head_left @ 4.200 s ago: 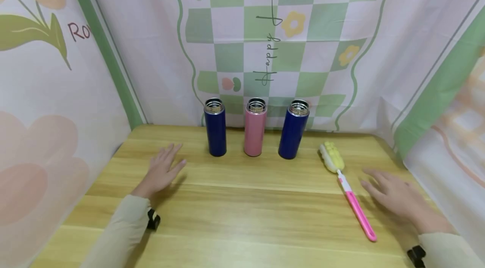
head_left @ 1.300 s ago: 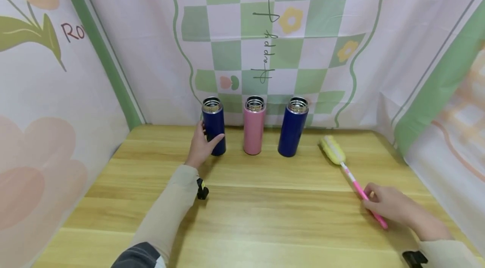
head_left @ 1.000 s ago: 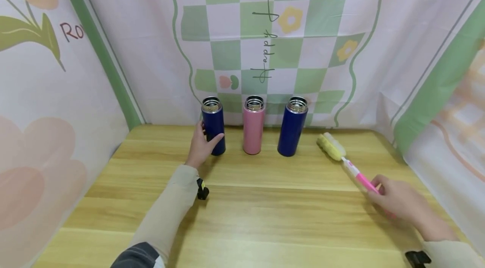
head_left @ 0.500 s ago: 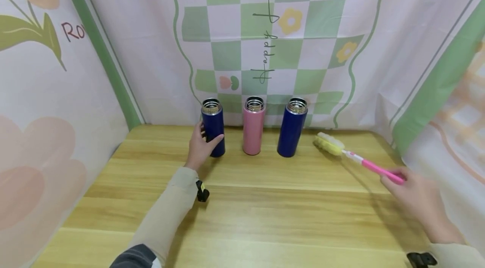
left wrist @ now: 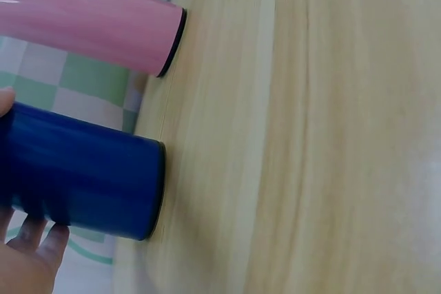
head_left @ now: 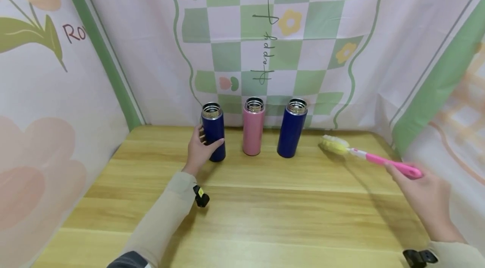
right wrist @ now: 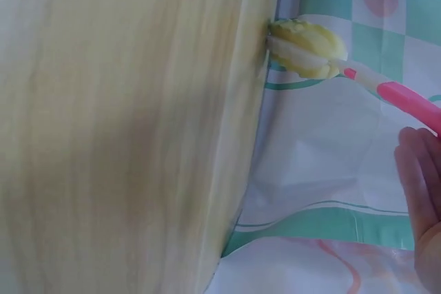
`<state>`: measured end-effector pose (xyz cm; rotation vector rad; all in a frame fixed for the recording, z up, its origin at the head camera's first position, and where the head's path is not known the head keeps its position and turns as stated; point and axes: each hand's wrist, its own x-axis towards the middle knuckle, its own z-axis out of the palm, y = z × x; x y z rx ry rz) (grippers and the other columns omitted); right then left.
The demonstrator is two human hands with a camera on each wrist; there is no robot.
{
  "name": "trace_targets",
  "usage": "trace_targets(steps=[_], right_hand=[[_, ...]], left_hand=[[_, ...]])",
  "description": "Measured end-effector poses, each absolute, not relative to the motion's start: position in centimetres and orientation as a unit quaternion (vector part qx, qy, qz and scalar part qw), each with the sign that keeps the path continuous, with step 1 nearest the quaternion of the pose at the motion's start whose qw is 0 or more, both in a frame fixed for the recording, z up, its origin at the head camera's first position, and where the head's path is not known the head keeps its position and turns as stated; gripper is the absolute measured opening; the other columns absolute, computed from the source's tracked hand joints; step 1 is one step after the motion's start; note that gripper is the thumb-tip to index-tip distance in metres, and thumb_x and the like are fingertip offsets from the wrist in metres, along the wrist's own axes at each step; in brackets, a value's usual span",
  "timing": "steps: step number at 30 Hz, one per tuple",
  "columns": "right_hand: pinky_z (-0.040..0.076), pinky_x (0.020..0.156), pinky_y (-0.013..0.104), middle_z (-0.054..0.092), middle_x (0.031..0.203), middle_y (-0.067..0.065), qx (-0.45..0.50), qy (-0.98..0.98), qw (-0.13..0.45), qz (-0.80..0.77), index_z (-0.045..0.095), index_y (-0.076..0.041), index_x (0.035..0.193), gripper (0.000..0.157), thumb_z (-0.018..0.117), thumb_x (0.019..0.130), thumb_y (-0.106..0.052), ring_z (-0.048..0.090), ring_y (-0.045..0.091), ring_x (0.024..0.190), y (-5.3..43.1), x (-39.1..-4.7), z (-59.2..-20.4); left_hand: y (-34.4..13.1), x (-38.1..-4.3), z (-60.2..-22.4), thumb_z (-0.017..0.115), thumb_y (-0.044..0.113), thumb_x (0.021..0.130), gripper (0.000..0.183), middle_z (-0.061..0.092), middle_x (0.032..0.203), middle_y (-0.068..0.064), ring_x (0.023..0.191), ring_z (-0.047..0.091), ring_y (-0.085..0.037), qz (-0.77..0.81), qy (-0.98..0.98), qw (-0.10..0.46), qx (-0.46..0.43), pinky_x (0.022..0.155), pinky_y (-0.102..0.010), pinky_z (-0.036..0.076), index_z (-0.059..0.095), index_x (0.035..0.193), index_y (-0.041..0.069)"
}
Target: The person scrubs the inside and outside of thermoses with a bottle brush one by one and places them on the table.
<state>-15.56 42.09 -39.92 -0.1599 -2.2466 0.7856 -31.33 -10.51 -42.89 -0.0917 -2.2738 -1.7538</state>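
My left hand (head_left: 198,152) grips the lower half of the left dark blue flask (head_left: 215,128), thumb on the near side and fingers round its left. It stands upright with its threaded metal mouth uncovered; in the left wrist view the flask's base (left wrist: 148,187) is right at the tabletop. At the right, my right hand (head_left: 430,192) holds a bottle brush (head_left: 379,160) by the end of its pink handle. The brush's yellow and white sponge head (head_left: 334,144) points left, low over the table; the right wrist view shows the sponge (right wrist: 306,49) and part of the handle.
A pink flask (head_left: 252,133) and a second blue flask (head_left: 291,133) stand upright and lidless to the right of the gripped one. Behind them hangs a checked cloth (head_left: 255,55) along the back edge of the wooden table (head_left: 242,217). Patterned cloth also hangs at both sides.
My left hand has reached the left blue flask, gripped it and drawn it slightly nearer. My right hand has picked up the brush, raising its handle and swinging it rightward.
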Motion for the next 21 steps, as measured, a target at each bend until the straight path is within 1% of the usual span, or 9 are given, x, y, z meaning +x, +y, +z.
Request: trace_targets(steps=[3, 5, 7, 10, 12, 14, 16, 19, 21], right_hand=[[0.032, 0.045, 0.013, 0.054, 0.064, -0.037, -0.058, -0.868, 0.382, 0.311, 0.073, -0.006, 0.087, 0.016, 0.085, 0.081, -0.015, 0.043, -0.004, 0.045, 42.0, -15.7, -39.8], [0.034, 0.048, 0.010, 0.055, 0.068, -0.038, -0.045, -0.864, 0.392, 0.313, 0.072, -0.005, 0.087, 0.016, 0.084, 0.081, -0.013, 0.046, -0.008, 0.048, 42.0, -15.8, -39.8], [0.036, 0.050, 0.006, 0.055, 0.072, -0.039, -0.029, -0.858, 0.402, 0.317, 0.071, -0.003, 0.089, 0.017, 0.084, 0.081, -0.009, 0.048, -0.011, 0.053, 41.9, -16.0, -39.8], [0.039, 0.060, 0.003, 0.056, 0.078, -0.040, -0.017, -0.847, 0.420, 0.325, 0.072, 0.001, 0.095, 0.020, 0.083, 0.080, -0.005, 0.051, -0.016, 0.062, 41.7, -16.2, -39.7], [0.040, 0.065, 0.001, 0.057, 0.081, -0.039, -0.019, -0.842, 0.426, 0.332, 0.072, 0.001, 0.099, 0.021, 0.082, 0.082, -0.005, 0.053, -0.017, 0.068, 41.4, -16.2, -39.6], [0.041, 0.068, 0.001, 0.058, 0.082, -0.037, -0.027, -0.838, 0.427, 0.338, 0.071, 0.001, 0.101, 0.020, 0.080, 0.085, -0.007, 0.054, -0.017, 0.072, 41.2, -16.3, -39.4], [0.042, 0.068, 0.002, 0.059, 0.082, -0.035, -0.039, -0.836, 0.421, 0.349, 0.070, -0.002, 0.102, 0.017, 0.077, 0.088, -0.009, 0.055, -0.016, 0.073, 41.1, -16.3, -39.2], [0.043, 0.067, 0.002, 0.060, 0.081, -0.033, -0.054, -0.832, 0.411, 0.369, 0.067, -0.010, 0.100, 0.011, 0.074, 0.091, -0.012, 0.058, -0.015, 0.073, 41.0, -16.3, -39.0], [0.044, 0.067, 0.003, 0.062, 0.081, -0.032, -0.064, -0.823, 0.404, 0.393, 0.063, -0.017, 0.102, 0.014, 0.073, 0.093, -0.011, 0.060, -0.014, 0.073, 41.0, -16.4, -38.9]], left_hand=[[-10.6, -31.0, -43.1, 0.086, 0.029, 0.081, 0.082, 0.053, 0.136, -0.019, 0.122, 0.053, -0.038, -0.609, -0.781, 0.136, -0.031, 0.101, -0.055, 0.044, 0.040, 0.148, 0.016], [-10.7, -30.7, -43.1, 0.086, 0.030, 0.081, 0.083, 0.053, 0.136, -0.018, 0.122, 0.053, -0.037, -0.610, -0.780, 0.138, -0.027, 0.101, -0.055, 0.043, 0.039, 0.149, 0.016], [-10.7, -30.4, -43.2, 0.086, 0.031, 0.080, 0.084, 0.053, 0.135, -0.018, 0.122, 0.053, -0.037, -0.612, -0.778, 0.141, -0.022, 0.101, -0.055, 0.043, 0.040, 0.149, 0.017], [-10.7, -30.1, -43.1, 0.086, 0.033, 0.080, 0.084, 0.054, 0.135, -0.016, 0.122, 0.053, -0.034, -0.616, -0.774, 0.144, -0.018, 0.101, -0.054, 0.043, 0.040, 0.148, 0.018], [-10.7, -29.9, -42.9, 0.087, 0.033, 0.079, 0.084, 0.054, 0.134, -0.016, 0.122, 0.054, -0.034, -0.621, -0.770, 0.143, -0.020, 0.101, -0.053, 0.044, 0.041, 0.148, 0.019], [-10.8, -29.6, -42.7, 0.087, 0.032, 0.080, 0.084, 0.054, 0.134, -0.016, 0.122, 0.054, -0.034, -0.627, -0.766, 0.140, -0.024, 0.102, -0.053, 0.044, 0.040, 0.149, 0.019], [-10.8, -29.3, -42.4, 0.087, 0.031, 0.080, 0.084, 0.053, 0.134, -0.016, 0.121, 0.054, -0.034, -0.632, -0.763, 0.135, -0.027, 0.102, -0.053, 0.043, 0.040, 0.149, 0.020], [-11.1, -28.8, -42.0, 0.086, 0.032, 0.081, 0.084, 0.052, 0.135, -0.016, 0.121, 0.054, -0.034, -0.634, -0.762, 0.128, -0.032, 0.102, -0.054, 0.043, 0.040, 0.150, 0.022], [-11.3, -28.6, -41.9, 0.085, 0.033, 0.081, 0.084, 0.051, 0.135, -0.015, 0.121, 0.053, -0.033, -0.630, -0.766, 0.126, -0.037, 0.102, -0.053, 0.043, 0.039, 0.150, 0.022]])
